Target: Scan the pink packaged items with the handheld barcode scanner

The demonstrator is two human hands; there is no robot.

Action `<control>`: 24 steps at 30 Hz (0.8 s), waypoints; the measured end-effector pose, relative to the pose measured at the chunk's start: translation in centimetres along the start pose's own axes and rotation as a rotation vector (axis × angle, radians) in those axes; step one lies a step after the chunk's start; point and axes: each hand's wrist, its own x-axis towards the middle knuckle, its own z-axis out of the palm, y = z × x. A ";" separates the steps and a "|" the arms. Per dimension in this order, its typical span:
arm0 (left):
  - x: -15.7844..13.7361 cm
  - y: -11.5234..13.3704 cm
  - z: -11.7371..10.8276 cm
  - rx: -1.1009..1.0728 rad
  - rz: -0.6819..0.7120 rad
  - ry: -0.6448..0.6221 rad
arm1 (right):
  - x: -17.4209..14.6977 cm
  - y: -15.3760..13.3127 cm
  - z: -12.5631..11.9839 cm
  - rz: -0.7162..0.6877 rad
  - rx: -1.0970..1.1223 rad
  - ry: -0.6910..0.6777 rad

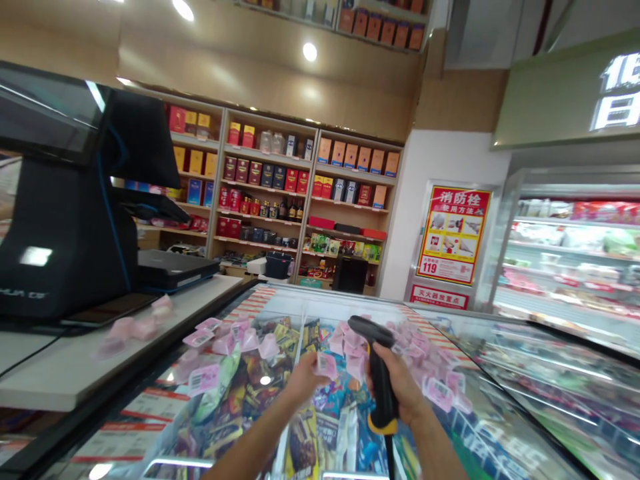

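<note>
My left hand (303, 379) is closed on a small pink plastic cup (327, 366) with a barcode label on it. My right hand (403, 385) grips the handle of a black and yellow barcode scanner (384, 387), its head pointing left above the cups and its cable hanging down. Both hands are over the glass top of a chest freezer, through which colourful ice cream packets (305, 443) show. A heap of similar pink cups (419, 348) lies behind and right of the scanner. More pink cups (245, 335) lie on the glass to the left.
A checkout terminal (65, 233) stands on a white counter (55, 390) at the left, with several pink cups (135, 327) near its edge. Shelves of boxed bottles (265, 177) line the back wall. A fire hydrant sign (453, 233) and a lit refrigerated display (575, 250) are on the right.
</note>
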 end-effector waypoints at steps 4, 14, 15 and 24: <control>0.7 -3.1 -6.4 -0.005 -0.051 0.239 | -0.4 1.4 4.0 0.052 -0.004 -0.129; 0.3 -6.5 -11.3 0.240 -0.092 0.588 | -1.6 2.4 9.0 0.159 -0.016 -0.205; 0.4 -6.6 -11.3 0.263 -0.089 0.589 | -1.6 2.3 9.0 0.161 -0.026 -0.208; -0.1 -6.3 -10.8 0.485 -0.098 0.536 | -1.0 1.4 7.4 0.084 -0.053 -0.136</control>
